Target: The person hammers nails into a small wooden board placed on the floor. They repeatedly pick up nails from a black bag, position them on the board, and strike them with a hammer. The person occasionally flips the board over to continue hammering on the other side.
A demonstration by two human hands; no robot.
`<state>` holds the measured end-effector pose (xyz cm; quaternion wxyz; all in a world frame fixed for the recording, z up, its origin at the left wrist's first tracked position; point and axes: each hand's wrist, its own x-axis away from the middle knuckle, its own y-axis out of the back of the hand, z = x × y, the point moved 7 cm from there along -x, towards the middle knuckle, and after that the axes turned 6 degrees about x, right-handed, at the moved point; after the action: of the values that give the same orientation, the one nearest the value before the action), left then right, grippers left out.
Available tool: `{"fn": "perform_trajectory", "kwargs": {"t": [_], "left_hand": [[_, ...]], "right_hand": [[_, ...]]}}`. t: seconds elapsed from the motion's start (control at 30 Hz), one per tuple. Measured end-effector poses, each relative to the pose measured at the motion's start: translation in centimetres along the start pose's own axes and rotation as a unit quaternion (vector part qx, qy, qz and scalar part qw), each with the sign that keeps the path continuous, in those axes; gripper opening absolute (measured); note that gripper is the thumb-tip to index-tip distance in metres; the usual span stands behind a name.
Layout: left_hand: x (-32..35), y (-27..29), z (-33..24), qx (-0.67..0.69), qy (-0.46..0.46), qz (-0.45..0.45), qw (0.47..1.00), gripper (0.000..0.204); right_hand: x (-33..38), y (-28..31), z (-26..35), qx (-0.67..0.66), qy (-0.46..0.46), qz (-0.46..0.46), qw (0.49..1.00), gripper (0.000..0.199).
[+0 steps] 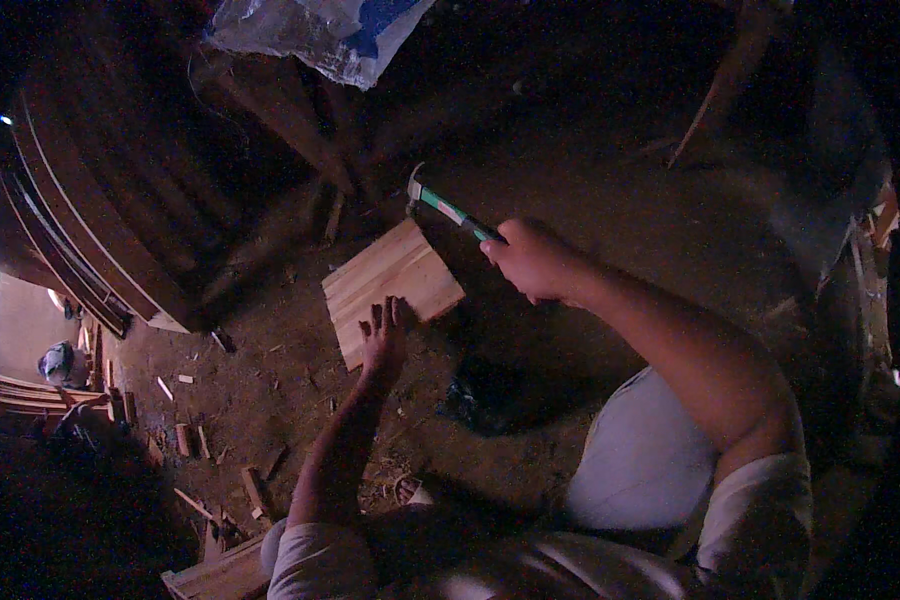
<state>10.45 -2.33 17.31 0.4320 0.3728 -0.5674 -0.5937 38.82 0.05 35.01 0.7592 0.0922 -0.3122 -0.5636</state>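
Observation:
My right hand (536, 262) is closed round the dark end of a claw hammer (444, 206) with a green and white handle. The hammer's metal head is over the far corner of a pale wooden board (395, 275); whether it touches the wood I cannot tell. Fingers spread, my left hand (383, 335) lies on the near edge of the board. The board has a striped grain and sits at a tilt to my view. What supports it underneath is hidden.
Wood scraps (253, 490) and chips litter the dirt floor on the left. Long planks (100, 230) lean at the far left. A black plastic bag (480, 395) lies right of the board. A clear and blue plastic sheet (320, 35) hangs at the top.

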Motion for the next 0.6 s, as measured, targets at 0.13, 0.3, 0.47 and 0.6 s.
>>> {"fn": "perform_trajectory", "kwargs": {"t": [0.13,0.3,0.47,0.6], "left_hand": [[-2.3,2.4,9.2,0.220,0.151,0.030,0.963,0.038],[-2.9,10.7,18.3,0.503,0.137,-0.107,0.847,0.032],[1.2,7.2,20.3,0.674,0.277,-0.075,0.681,0.032],[0.5,0.6,14.5,0.769,0.303,-0.045,0.561,0.033]], "right_hand": [[-1.6,0.7,0.3,-0.041,-0.004,-0.029,0.999,0.026],[-2.2,2.0,-0.1,-0.190,0.022,-0.072,0.979,0.026],[-1.8,3.2,0.1,-0.262,0.025,-0.059,0.963,0.025],[-0.5,4.7,1.0,-0.228,0.018,-0.022,0.973,0.024]]}}
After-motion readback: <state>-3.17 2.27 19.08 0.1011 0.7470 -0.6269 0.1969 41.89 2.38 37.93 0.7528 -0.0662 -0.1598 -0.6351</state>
